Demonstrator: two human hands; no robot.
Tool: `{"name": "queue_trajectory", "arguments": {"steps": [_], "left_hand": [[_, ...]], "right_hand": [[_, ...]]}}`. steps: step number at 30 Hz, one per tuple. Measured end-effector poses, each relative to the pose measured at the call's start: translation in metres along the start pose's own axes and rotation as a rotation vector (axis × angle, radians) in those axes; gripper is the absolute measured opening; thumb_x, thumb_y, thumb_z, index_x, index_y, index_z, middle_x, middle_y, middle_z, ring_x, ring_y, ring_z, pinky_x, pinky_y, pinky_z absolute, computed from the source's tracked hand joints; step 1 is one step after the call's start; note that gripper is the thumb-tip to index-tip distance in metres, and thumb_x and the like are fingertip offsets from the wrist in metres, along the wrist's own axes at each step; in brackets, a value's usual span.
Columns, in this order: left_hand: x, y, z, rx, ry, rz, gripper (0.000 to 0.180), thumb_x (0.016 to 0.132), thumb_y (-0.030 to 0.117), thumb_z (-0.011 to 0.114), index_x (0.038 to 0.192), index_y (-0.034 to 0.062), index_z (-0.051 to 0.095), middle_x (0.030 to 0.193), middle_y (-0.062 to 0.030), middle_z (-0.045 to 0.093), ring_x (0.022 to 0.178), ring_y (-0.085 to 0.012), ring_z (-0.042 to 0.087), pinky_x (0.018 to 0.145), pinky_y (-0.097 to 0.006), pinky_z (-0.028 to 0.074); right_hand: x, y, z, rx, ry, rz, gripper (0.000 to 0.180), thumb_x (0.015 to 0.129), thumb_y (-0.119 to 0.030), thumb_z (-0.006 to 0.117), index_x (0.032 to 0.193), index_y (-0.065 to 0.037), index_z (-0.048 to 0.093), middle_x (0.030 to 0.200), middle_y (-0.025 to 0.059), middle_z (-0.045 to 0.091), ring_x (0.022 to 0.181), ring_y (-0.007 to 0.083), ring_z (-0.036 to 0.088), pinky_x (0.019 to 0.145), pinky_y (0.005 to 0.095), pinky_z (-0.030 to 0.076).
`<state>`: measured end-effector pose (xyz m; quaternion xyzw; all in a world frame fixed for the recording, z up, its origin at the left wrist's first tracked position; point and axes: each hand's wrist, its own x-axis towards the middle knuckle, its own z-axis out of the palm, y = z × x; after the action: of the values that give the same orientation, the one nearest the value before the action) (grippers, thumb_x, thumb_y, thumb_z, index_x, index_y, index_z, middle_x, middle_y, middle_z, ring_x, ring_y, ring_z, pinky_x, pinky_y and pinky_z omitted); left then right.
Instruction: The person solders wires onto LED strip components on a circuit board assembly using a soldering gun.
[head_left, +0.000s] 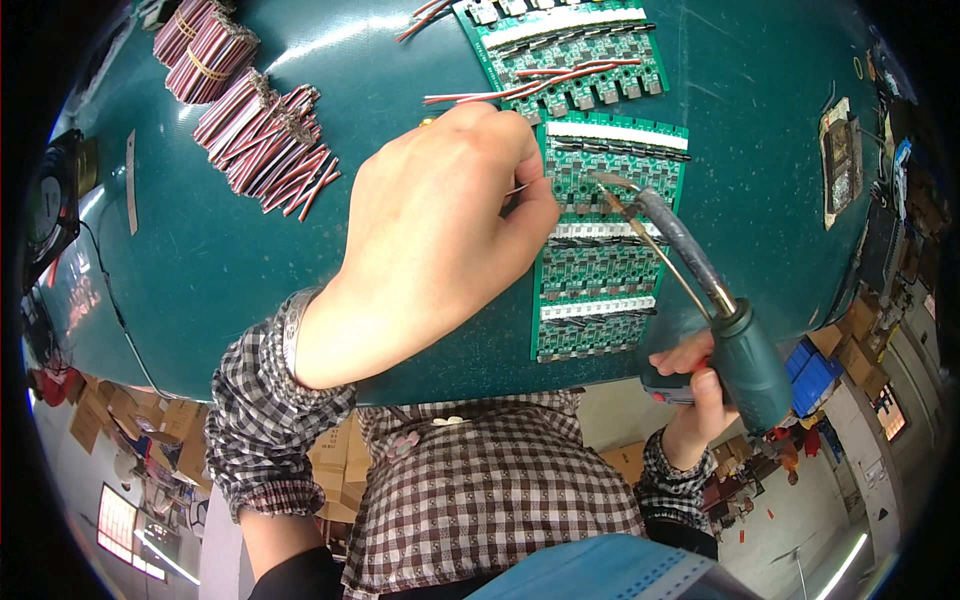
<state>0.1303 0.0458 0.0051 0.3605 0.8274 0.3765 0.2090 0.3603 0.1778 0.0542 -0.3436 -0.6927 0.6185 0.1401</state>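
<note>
My left hand [430, 220] is closed in a pinch at the left edge of a green circuit board panel [595, 270]. A thin wire [517, 189] shows between its thumb and forefinger; the rest of the wire is hidden by the hand. My right hand [700, 385] grips a green-bodied soldering gun [750, 365] by its handle. The gun's bent metal tip and a thin feed tube [675, 268] meet over the panel's upper rows, just right of my left fingers. Whether the tip touches the board, I cannot tell.
A second circuit board panel [575, 85] lies farther back, with red, black and white wires [540, 82] across it. Bundles of cut wires [265, 140] lie at the back left of the green table [400, 375]. A worn metal-and-sponge holder [840, 165] sits at the right.
</note>
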Motion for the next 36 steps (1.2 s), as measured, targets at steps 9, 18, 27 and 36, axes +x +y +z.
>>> {"name": "queue_trajectory", "arguments": {"steps": [9, 18, 27, 36], "left_hand": [[0.000, 0.006, -0.003, -0.020, 0.001, -0.050, 0.008, 0.071, 0.004, 0.065, 0.073, 0.0043, 0.057, 0.066, -0.0082, 0.054, 0.057, -0.0222, 0.055, 0.054, -0.033, 0.045], [-0.002, 0.006, -0.014, 0.006, -0.030, -0.125, 0.007, 0.072, 0.006, 0.064, 0.073, 0.0046, 0.058, 0.065, -0.0065, 0.053, 0.056, -0.0194, 0.053, 0.055, -0.031, 0.044], [-0.003, 0.002, -0.018, 0.009, -0.043, -0.040, 0.008, 0.072, 0.009, 0.064, 0.073, 0.0066, 0.056, 0.070, -0.0076, 0.058, 0.065, -0.0252, 0.060, 0.058, -0.036, 0.048], [-0.008, -0.003, -0.013, 0.017, 0.001, -0.075, 0.009, 0.071, 0.005, 0.066, 0.076, 0.0062, 0.059, 0.069, -0.0041, 0.054, 0.057, -0.0165, 0.054, 0.051, -0.028, 0.044]], "right_hand": [[0.002, 0.002, -0.057, 0.260, 0.397, -0.047, 0.031, 0.088, -0.016, 0.057, 0.110, 0.004, 0.049, 0.076, 0.0106, 0.056, 0.067, 0.0221, 0.060, 0.061, 0.0383, 0.056], [0.061, 0.009, -0.101, -0.256, 1.027, -0.419, 0.027, 0.088, -0.016, 0.062, 0.103, 0.006, 0.061, 0.093, 0.0147, 0.065, 0.063, 0.0215, 0.065, 0.053, 0.0305, 0.055], [0.017, -0.002, -0.055, 0.166, 0.361, -0.179, 0.044, 0.091, -0.020, 0.054, 0.122, 0.009, 0.045, 0.100, 0.0213, 0.061, 0.084, 0.0311, 0.067, 0.059, 0.0339, 0.060], [0.010, -0.019, -0.002, 0.074, -0.089, 0.135, 0.048, 0.082, -0.031, 0.067, 0.105, 0.010, 0.055, 0.089, 0.0193, 0.062, 0.083, 0.0283, 0.065, 0.065, 0.0364, 0.058]]}}
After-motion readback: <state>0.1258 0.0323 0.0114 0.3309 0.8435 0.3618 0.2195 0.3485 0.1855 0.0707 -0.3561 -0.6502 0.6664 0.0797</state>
